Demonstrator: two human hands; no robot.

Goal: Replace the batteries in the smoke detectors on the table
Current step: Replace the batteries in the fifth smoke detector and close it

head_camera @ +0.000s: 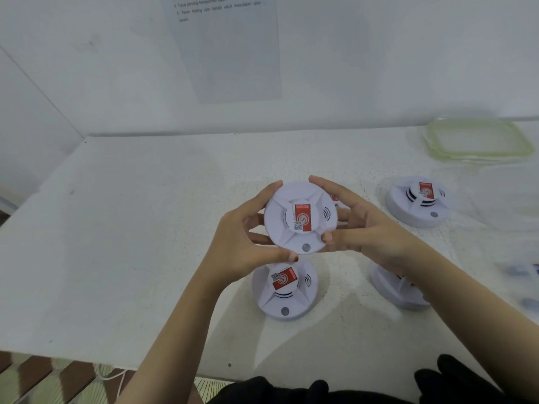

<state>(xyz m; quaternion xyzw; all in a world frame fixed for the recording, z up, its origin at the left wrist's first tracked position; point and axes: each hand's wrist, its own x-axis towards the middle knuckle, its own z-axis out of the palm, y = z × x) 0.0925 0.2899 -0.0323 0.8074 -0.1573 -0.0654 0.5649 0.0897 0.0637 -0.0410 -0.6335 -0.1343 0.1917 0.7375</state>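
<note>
Gripping only by fingertips, the left hand (pixel 245 231) and right hand (pixel 364 228) are holding the round white plastic smoke detector with a red label (pixel 300 218) above the white counter (pixel 131 228). If twisting it open, it is risking slipping and dropping onto the similar white detector (pixel 284 290) lying directly below.

Five smoke detectors show: one held (pixel 300 218), one (pixel 334 197) hidden behind it, three on the table (pixel 284 290) (pixel 417 201) (pixel 398 290). Two hands (pixel 239 237) (pixel 370 228). One sheet (pixel 227 48).
</note>
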